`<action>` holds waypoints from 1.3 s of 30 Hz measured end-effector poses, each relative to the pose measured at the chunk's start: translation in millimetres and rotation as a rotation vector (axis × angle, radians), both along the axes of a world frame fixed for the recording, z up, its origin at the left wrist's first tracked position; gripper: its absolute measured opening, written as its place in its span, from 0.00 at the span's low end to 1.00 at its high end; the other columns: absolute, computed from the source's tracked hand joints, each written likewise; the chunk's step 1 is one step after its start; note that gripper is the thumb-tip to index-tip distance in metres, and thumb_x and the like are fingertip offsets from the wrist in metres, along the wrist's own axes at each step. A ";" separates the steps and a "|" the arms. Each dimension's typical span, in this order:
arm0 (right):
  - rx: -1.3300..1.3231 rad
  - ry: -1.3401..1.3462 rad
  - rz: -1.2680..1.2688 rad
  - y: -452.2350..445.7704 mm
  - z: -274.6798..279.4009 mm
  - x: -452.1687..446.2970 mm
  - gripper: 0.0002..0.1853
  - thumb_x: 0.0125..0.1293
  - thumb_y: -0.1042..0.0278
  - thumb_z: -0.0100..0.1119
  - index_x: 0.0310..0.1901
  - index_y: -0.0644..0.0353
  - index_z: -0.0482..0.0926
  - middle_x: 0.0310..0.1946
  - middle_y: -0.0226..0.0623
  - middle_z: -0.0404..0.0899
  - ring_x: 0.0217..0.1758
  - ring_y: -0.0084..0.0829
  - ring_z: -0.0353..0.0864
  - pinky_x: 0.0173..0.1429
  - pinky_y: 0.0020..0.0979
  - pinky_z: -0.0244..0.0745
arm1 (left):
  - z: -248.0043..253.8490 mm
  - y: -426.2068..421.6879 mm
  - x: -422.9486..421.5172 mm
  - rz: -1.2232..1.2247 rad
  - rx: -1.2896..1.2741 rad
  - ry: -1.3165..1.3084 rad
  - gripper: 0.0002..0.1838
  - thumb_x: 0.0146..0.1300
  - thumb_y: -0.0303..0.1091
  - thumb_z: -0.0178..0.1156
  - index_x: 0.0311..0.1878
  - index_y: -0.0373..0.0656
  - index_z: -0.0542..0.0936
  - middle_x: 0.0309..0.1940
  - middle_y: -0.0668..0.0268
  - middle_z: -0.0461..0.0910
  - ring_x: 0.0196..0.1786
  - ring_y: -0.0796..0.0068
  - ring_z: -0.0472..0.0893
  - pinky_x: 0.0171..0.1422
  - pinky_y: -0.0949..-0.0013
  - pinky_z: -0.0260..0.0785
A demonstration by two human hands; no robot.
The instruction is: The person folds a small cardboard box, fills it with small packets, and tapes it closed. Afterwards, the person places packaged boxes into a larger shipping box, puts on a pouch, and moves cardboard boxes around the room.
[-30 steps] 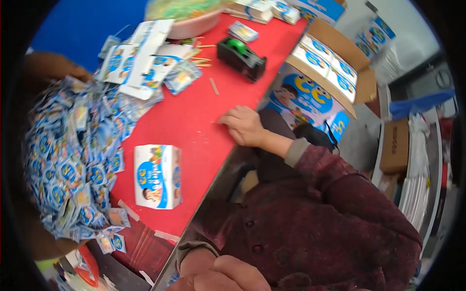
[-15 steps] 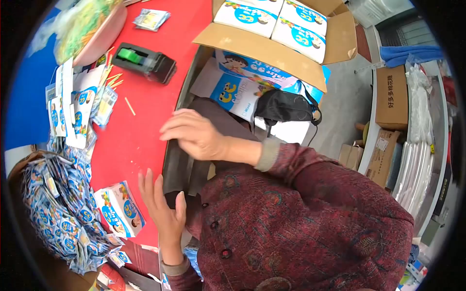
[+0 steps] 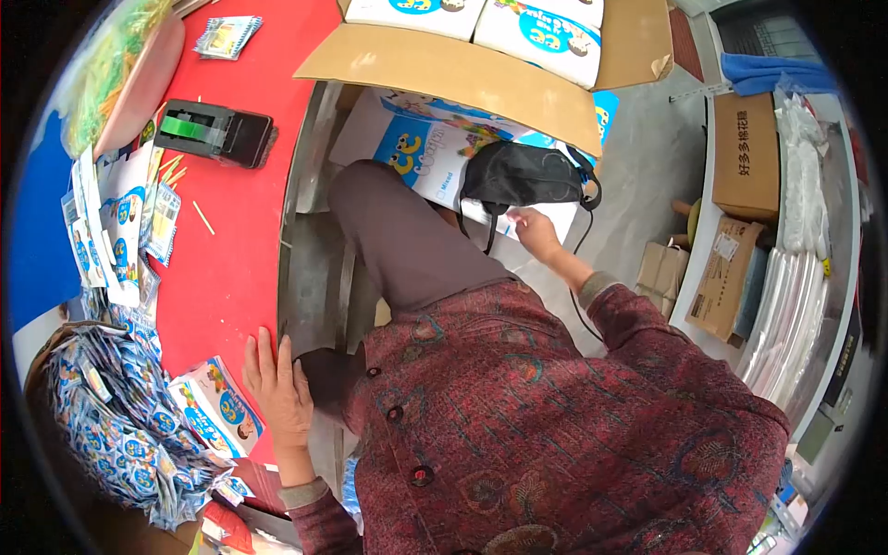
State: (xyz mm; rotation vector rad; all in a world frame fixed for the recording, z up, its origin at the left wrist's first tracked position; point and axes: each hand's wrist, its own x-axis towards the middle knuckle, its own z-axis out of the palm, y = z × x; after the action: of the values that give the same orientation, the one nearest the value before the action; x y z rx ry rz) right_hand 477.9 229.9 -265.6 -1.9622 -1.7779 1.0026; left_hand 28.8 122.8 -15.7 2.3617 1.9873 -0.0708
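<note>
My left hand (image 3: 279, 388) lies flat at the red table's near edge, fingers out and holding nothing. Beside it is a small white candy box (image 3: 218, 407) with a blue logo. Away from the table, my right hand (image 3: 541, 237) is just below a black bag (image 3: 527, 176) with straps, its fingers bent together at a white flap. What those fingers hold, if anything, is too small to make out. Under the bag is a printed carton (image 3: 412, 153) with a blue and white pattern.
An open cardboard box (image 3: 453, 74) holds several white packs. On the red table (image 3: 231, 240) are a tape dispenser (image 3: 215, 134), thin sticks (image 3: 203, 217) and flat printed cartons (image 3: 129, 222). A basket of small sachets (image 3: 120, 435) stands at left. Shelves hold brown cartons (image 3: 743, 157) at right.
My right hand has moved from over the table edge, rightward to the black bag. The left hand has come down onto the table edge. The view has shifted, and the table things appear further left.
</note>
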 end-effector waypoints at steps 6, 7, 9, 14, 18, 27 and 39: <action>-0.310 -0.025 0.043 -17.6 -70.1 32.1 0.15 0.59 0.56 0.58 0.39 0.57 0.86 0.37 0.46 0.84 0.42 0.46 0.83 0.49 0.39 0.75 | -2.3 -1.7 2.9 0.002 0.050 -0.008 0.27 0.59 0.26 0.58 0.64 0.44 0.70 0.71 0.56 0.61 0.72 0.51 0.59 0.73 0.52 0.51; -0.382 0.026 -0.048 -16.2 -79.2 25.4 0.18 0.59 0.52 0.58 0.37 0.59 0.86 0.35 0.46 0.84 0.41 0.46 0.83 0.48 0.39 0.75 | -3.0 -1.2 3.2 -0.005 0.064 -0.006 0.27 0.59 0.26 0.58 0.63 0.44 0.70 0.71 0.56 0.61 0.72 0.51 0.59 0.73 0.53 0.51; -0.456 0.083 -0.147 -10.6 -82.7 13.3 0.21 0.59 0.48 0.58 0.35 0.61 0.86 0.33 0.46 0.85 0.40 0.45 0.84 0.48 0.39 0.75 | -3.4 -1.2 3.8 -0.020 0.075 -0.001 0.27 0.58 0.26 0.59 0.63 0.44 0.71 0.71 0.56 0.61 0.72 0.51 0.59 0.73 0.53 0.52; -0.486 -0.034 -0.089 9.3 -63.9 -15.4 0.26 0.55 0.42 0.63 0.29 0.63 0.84 0.27 0.49 0.82 0.32 0.38 0.84 0.38 0.37 0.75 | -5.3 -1.8 3.4 -0.026 0.098 -0.011 0.25 0.58 0.27 0.59 0.62 0.44 0.72 0.70 0.54 0.62 0.72 0.48 0.59 0.71 0.49 0.53; -0.196 -0.109 -0.170 1.8 -78.5 -29.7 0.20 0.54 0.50 0.62 0.28 0.63 0.80 0.26 0.51 0.81 0.33 0.47 0.83 0.41 0.41 0.75 | -4.2 -2.6 6.0 -0.027 0.093 -0.007 0.25 0.59 0.28 0.59 0.62 0.44 0.72 0.70 0.54 0.61 0.72 0.47 0.59 0.71 0.49 0.53; -0.472 1.176 -0.590 22.5 40.0 -16.0 0.09 0.68 0.61 0.53 0.41 0.58 0.74 0.28 0.31 0.80 0.29 0.24 0.78 0.38 0.25 0.74 | -3.9 -3.6 7.6 -0.031 0.093 0.017 0.27 0.59 0.29 0.58 0.64 0.43 0.70 0.72 0.55 0.60 0.72 0.49 0.58 0.73 0.52 0.51; -0.462 1.817 -0.654 27.2 74.4 -3.1 0.16 0.70 0.65 0.49 0.55 0.63 0.73 0.38 0.39 0.81 0.38 0.33 0.83 0.49 0.34 0.80 | -3.3 -2.5 9.9 -0.011 0.088 0.037 0.25 0.58 0.29 0.59 0.61 0.44 0.73 0.71 0.54 0.61 0.72 0.48 0.59 0.72 0.50 0.52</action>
State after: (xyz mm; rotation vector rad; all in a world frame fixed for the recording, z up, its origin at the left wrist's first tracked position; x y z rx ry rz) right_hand 474.7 257.1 -191.3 -0.7356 0.0878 1.9020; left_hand 38.7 120.3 -19.0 2.4415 2.0352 -0.0284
